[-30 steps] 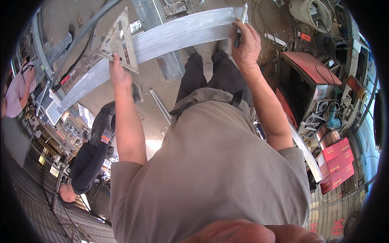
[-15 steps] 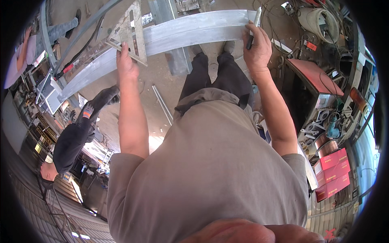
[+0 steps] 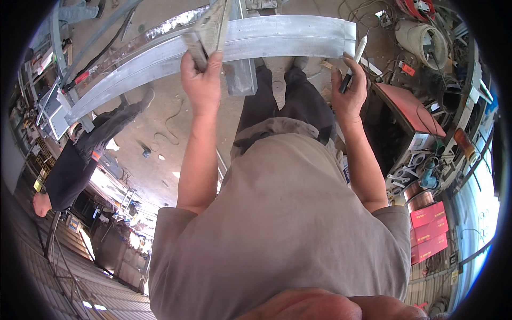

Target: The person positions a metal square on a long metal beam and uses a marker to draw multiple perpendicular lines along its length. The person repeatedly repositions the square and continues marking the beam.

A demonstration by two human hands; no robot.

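Note:
A long grey metal beam lies across in front of me, with thin lines marked along and across it near its right end. My left hand is closed on a flat metal triangular square, tilted up over the beam and smeared by motion. At the beam's right end, my right hand pinches a slim white pen-like marker with a dark lower part and a thin tip pointing up. Its fingertips are beside the beam's near corner; whether they touch it I cannot tell.
A metal support crosses beneath the beam. To the right stand a whitish bucket, a red-topped cabinet, a copper wire spool and red boxes. Cables trail on the floor. Another person in dark clothes bends at the left.
My left hand has moved right with the square, which is now turned and lifted. My right hand has shifted slightly right and down with the marker. The other person has moved.

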